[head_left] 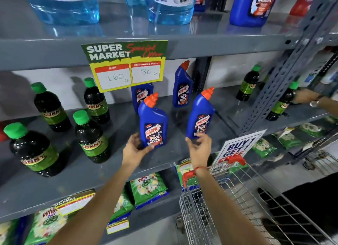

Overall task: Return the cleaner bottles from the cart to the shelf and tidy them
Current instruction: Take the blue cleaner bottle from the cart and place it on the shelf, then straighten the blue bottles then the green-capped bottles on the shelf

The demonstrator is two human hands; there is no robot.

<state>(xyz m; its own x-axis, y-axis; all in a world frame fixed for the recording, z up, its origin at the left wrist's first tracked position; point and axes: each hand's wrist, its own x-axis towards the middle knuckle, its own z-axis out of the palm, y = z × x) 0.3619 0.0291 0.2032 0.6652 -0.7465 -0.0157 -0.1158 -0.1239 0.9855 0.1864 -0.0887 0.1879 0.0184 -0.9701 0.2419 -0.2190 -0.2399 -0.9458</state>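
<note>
Four blue cleaner bottles with orange caps stand on the grey middle shelf [117,168]. My left hand [136,146] grips the base of the front left bottle [153,122], which stands upright. My right hand [198,146] holds the base of the front right bottle [201,114], which leans to the right. Behind them stand two more, one [182,85] in the open and one [141,94] partly hidden by a price sign [126,65]. The wire cart [237,204] with red handle grips sits at the lower right, below my right arm.
Dark bottles with green caps [91,136] stand on the left of the same shelf. Another person's hand [307,97] holds one [282,103] at the far right, past the grey upright [285,76]. Large blue bottles fill the shelf above; detergent packets [148,188] lie below.
</note>
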